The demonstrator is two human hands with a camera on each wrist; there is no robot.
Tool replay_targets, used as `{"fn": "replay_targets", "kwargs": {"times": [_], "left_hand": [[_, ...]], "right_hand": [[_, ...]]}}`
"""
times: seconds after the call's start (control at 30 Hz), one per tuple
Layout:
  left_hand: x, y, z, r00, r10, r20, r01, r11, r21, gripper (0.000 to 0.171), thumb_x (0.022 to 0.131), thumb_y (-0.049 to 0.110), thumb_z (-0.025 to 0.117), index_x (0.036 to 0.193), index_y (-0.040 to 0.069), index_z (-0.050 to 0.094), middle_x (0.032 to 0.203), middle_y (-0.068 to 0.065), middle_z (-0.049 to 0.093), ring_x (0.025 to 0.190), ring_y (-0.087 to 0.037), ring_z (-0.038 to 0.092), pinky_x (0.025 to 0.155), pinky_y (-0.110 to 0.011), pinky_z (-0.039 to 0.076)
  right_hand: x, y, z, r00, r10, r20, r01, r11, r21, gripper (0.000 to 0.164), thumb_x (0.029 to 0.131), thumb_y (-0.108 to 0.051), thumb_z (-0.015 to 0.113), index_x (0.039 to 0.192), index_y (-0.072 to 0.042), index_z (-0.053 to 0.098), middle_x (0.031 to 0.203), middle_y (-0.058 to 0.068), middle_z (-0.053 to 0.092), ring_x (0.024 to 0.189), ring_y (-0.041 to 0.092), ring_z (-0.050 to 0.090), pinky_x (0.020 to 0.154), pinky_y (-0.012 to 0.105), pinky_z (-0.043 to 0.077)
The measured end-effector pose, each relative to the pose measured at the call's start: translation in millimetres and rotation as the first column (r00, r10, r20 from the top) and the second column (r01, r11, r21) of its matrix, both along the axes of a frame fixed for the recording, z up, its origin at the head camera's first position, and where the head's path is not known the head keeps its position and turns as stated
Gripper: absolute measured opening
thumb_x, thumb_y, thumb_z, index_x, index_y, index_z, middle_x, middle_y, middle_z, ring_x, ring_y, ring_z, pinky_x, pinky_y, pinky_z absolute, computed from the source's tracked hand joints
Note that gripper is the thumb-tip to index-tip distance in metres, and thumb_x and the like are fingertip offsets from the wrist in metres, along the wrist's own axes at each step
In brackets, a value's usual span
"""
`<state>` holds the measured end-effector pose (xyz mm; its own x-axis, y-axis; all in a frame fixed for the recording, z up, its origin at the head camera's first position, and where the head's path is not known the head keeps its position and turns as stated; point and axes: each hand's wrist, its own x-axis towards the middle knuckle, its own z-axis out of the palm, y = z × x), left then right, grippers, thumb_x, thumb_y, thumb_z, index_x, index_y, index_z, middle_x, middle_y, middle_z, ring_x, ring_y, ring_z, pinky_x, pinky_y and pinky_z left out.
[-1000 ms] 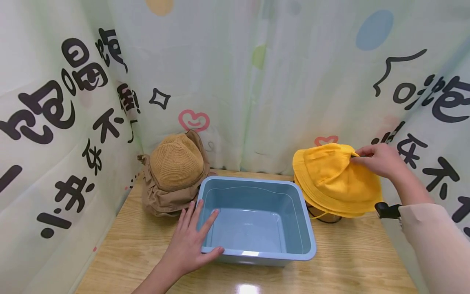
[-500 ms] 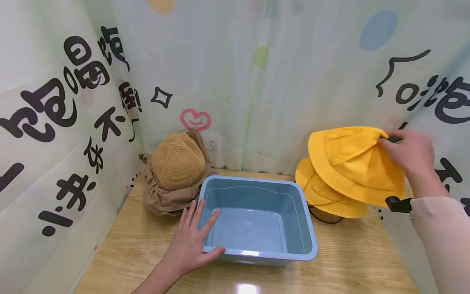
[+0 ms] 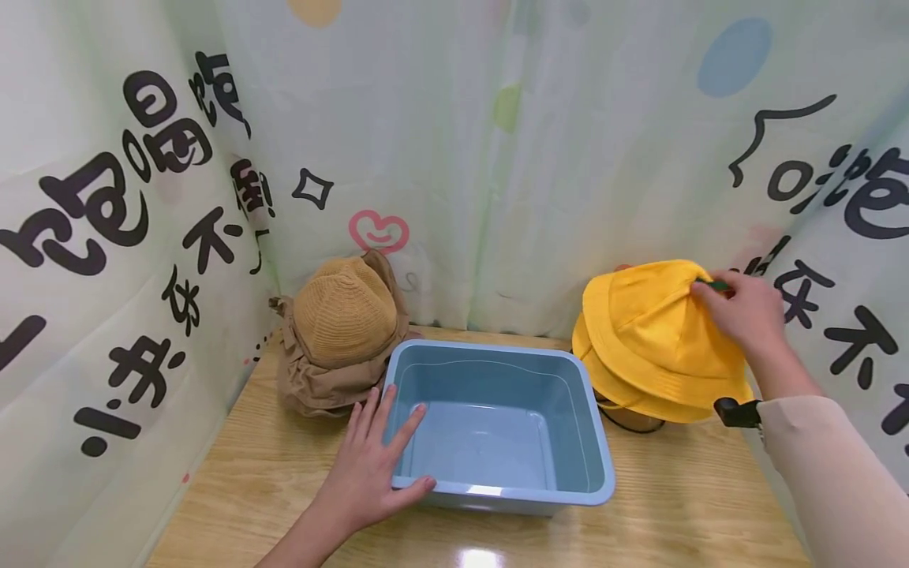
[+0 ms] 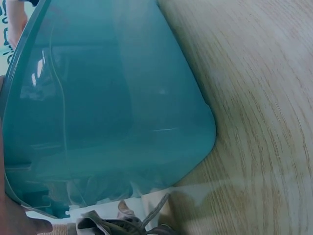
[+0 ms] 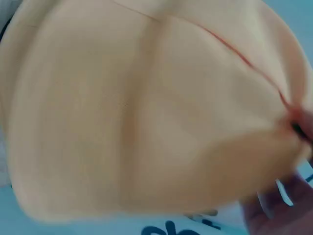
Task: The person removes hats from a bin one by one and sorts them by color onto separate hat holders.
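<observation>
My right hand [image 3: 749, 312] pinches the crown of a yellow bucket hat [image 3: 649, 331], its brim hanging to the left. A small dark green bit shows at the fingertips. Close beneath lies another yellow hat [image 3: 616, 389], mostly hidden by the upper one. In the right wrist view the held hat [image 5: 122, 127] fills the picture, blurred. My left hand [image 3: 369, 465] rests with spread fingers on the near left corner of a blue plastic tub [image 3: 490, 372]. The left wrist view shows the tub's side [image 4: 107, 98] on the wood.
Left of the tub sits a tan knitted hat [image 3: 344, 315] on brown fabric hats [image 3: 330, 386]. Something brown with a black cord [image 3: 632, 421] peeks out under the yellow hats. A printed curtain [image 3: 454, 181] closes off the back and sides of the wooden table [image 3: 234, 513].
The right hand lifted the upper yellow hat up and right off the lower one, then brought it back down and left over it. The left hand stayed on the tub.
</observation>
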<state>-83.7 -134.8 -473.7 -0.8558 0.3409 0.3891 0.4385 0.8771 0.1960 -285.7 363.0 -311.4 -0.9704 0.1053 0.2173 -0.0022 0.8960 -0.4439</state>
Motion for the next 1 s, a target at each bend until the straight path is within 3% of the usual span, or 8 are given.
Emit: {"fn": "replay_targets", "kwargs": {"times": [0.13, 0.27, 0.37, 0.5, 0.6, 0.7, 0.8, 1.0], "left_hand": [[0.0, 0, 4.1, 0.999, 0.001, 0.036, -0.001, 1.000, 0.000, 0.087, 0.086, 0.074, 0.054, 0.158, 0.034, 0.028, 0.162, -0.025, 0.022, 0.147, -0.050, 0.021, 0.112, -0.068, 0.024], [-2.8, 1, 15.4, 0.996, -0.014, 0.084, 0.012, 1.000, 0.022, 0.088, 0.084, 0.074, 0.057, 0.158, 0.040, 0.023, 0.163, -0.021, 0.020, 0.149, -0.049, 0.016, 0.111, -0.072, 0.021], [-12.7, 10, 33.1, 0.996, -0.063, 0.062, 0.058, 0.995, 0.077, 0.088, 0.085, 0.072, 0.059, 0.158, 0.040, 0.022, 0.164, -0.015, 0.023, 0.149, -0.048, 0.016, 0.110, -0.072, 0.023], [-38.8, 37, 66.1, 0.980, -0.191, -0.059, 0.199, 0.967, 0.157, 0.084, 0.087, 0.067, 0.059, 0.158, 0.032, 0.029, 0.161, -0.008, 0.030, 0.149, -0.042, 0.023, 0.111, -0.067, 0.029], [-62.9, 67, 87.7, 0.945, -0.293, -0.146, 0.317, 0.930, 0.184, 0.082, 0.088, 0.063, 0.060, 0.157, 0.028, 0.032, 0.158, -0.006, 0.035, 0.148, -0.036, 0.029, 0.111, -0.061, 0.033], [-86.2, 99, 102.2, 0.914, -0.359, -0.190, 0.392, 0.902, 0.181, 0.081, 0.087, 0.059, 0.062, 0.156, 0.026, 0.033, 0.156, -0.005, 0.038, 0.146, -0.030, 0.031, 0.111, -0.056, 0.036], [-107.4, 129, 109.3, 0.902, -0.389, -0.188, 0.419, 0.894, 0.158, 0.083, 0.087, 0.058, 0.063, 0.156, 0.026, 0.031, 0.156, -0.005, 0.038, 0.145, -0.027, 0.034, 0.111, -0.051, 0.038], [-146.1, 177, 106.9, 0.909, -0.395, -0.131, 0.407, 0.910, 0.082, 0.091, 0.086, 0.063, 0.062, 0.159, 0.026, 0.024, 0.159, -0.008, 0.030, 0.144, -0.026, 0.033, 0.115, -0.045, 0.034]], "right_hand": [[1.2, 1, -14.7, 0.989, 0.120, 0.092, -0.120, 0.993, -0.004, 0.067, 0.102, -0.050, 0.048, 0.136, 0.008, 0.052, 0.120, 0.035, 0.056, 0.101, 0.045, 0.053, 0.078, 0.050, 0.050], [8.5, 3, -26.4, 0.992, 0.122, 0.026, -0.120, 0.989, -0.090, 0.069, 0.101, -0.049, 0.049, 0.149, 0.001, 0.041, 0.132, 0.035, 0.051, 0.116, 0.051, 0.048, 0.088, 0.063, 0.045], [18.4, 5, -33.1, 0.993, 0.107, -0.052, -0.114, 0.981, -0.157, 0.072, 0.100, -0.047, 0.053, 0.157, -0.009, 0.030, 0.140, 0.033, 0.048, 0.126, 0.051, 0.043, 0.096, 0.066, 0.040], [34.7, 3, -45.2, 0.975, 0.060, -0.214, -0.105, 0.973, -0.207, 0.075, 0.097, -0.040, 0.062, 0.159, -0.018, 0.026, 0.145, 0.027, 0.047, 0.132, 0.046, 0.041, 0.105, 0.062, 0.034], [47.1, 1, -58.1, 0.941, 0.043, -0.336, -0.118, 0.972, -0.204, 0.078, 0.091, -0.034, 0.070, 0.157, -0.022, 0.031, 0.146, 0.023, 0.047, 0.134, 0.046, 0.038, 0.108, 0.062, 0.029], [54.4, -1, -72.4, 0.898, 0.060, -0.435, -0.154, 0.971, -0.184, 0.084, 0.083, -0.030, 0.076, 0.155, -0.022, 0.035, 0.148, 0.021, 0.044, 0.134, 0.047, 0.036, 0.108, 0.063, 0.025], [57.4, -2, -87.5, 0.860, 0.094, -0.501, -0.188, 0.972, -0.140, 0.088, 0.079, -0.035, 0.078, 0.154, -0.019, 0.036, 0.154, 0.020, 0.038, 0.139, 0.045, 0.032, 0.111, 0.062, 0.022], [54.8, -4, -115.2, 0.786, 0.160, -0.598, -0.208, 0.978, -0.012, 0.097, 0.079, -0.071, 0.065, 0.151, -0.012, 0.039, 0.160, 0.019, 0.028, 0.146, 0.048, 0.023, 0.115, 0.067, 0.014]]}}
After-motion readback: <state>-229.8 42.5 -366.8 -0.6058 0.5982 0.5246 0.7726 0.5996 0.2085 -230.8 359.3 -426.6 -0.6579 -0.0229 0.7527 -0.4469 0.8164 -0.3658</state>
